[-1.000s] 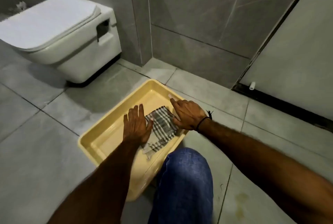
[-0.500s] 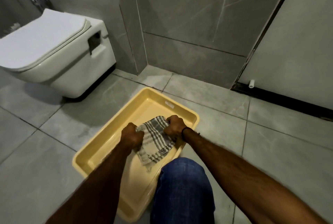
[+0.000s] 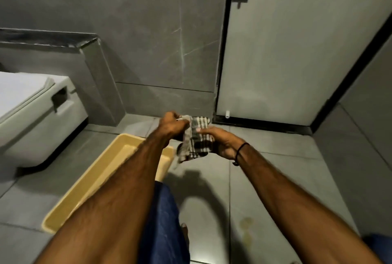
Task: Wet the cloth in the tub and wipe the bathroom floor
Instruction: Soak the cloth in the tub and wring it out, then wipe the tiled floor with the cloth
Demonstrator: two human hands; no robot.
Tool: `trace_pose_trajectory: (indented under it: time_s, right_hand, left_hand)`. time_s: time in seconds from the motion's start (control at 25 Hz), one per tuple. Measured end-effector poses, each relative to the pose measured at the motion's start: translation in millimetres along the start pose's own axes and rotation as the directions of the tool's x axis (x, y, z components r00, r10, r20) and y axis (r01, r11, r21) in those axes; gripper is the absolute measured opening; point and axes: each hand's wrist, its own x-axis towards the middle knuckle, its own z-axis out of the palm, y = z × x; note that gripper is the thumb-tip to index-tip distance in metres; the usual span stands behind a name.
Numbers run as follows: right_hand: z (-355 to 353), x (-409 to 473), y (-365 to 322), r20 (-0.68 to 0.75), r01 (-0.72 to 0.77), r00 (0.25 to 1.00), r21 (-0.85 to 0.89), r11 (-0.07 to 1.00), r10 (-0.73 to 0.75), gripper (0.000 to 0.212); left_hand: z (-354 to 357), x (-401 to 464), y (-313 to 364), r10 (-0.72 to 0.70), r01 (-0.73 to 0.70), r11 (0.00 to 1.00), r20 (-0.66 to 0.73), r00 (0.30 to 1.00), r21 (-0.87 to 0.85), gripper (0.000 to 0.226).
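My left hand (image 3: pixel 172 124) and right hand (image 3: pixel 220 144) both clutch the checked grey-and-white cloth (image 3: pixel 196 136) just beyond the shallow yellow plastic tub (image 3: pixel 101 181); wringing there risks dripping onto the grey floor tiles (image 3: pixel 275 179).

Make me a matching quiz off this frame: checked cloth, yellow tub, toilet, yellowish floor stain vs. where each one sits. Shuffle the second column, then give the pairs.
Column 1
1. checked cloth
2. yellow tub
3. toilet
4. yellowish floor stain

Column 2
A. at the left edge of the view, by the wall
B. on the tile between the two forearms, near the bottom
C. held up off the floor by the left hand and the right hand
D. on the floor, partly behind the left forearm

Pairs: 1-C, 2-D, 3-A, 4-B
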Motion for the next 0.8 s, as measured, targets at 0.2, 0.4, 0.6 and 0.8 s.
trace_pose_trajectory:
  time_s: [0.2,0.4,0.6,0.8]
  right_hand:
    - [-94.0,-34.6,47.3,-0.181,-0.059,0.979,0.190,0.980,0.095,0.043]
    - [-169.2,-37.5,138.0,-0.589,-0.265,0.779,0.003,0.964,0.216,0.019]
    - [-230.1,-0.8,232.7,-0.734,-0.533,0.639,-0.208,0.820,0.229,0.043]
    - [-235.5,40.1,296.0,-0.625,-0.550,0.777,-0.617,0.563,0.074,0.049]
  left_hand:
    - [97.3,-10.2,14.3,0.086,-0.079,0.995,0.124,0.989,-0.054,0.035]
    - [159.9,2.2,-107.5,0.221,-0.363,0.619,0.288,0.932,0.697,0.057]
    - [205.3,19.0,-232.3,0.069,-0.402,0.428,0.415,0.907,0.809,0.068]
    - [237.8,43.2,-327.7,-0.052,-0.343,0.416,0.398,0.916,0.842,0.072]
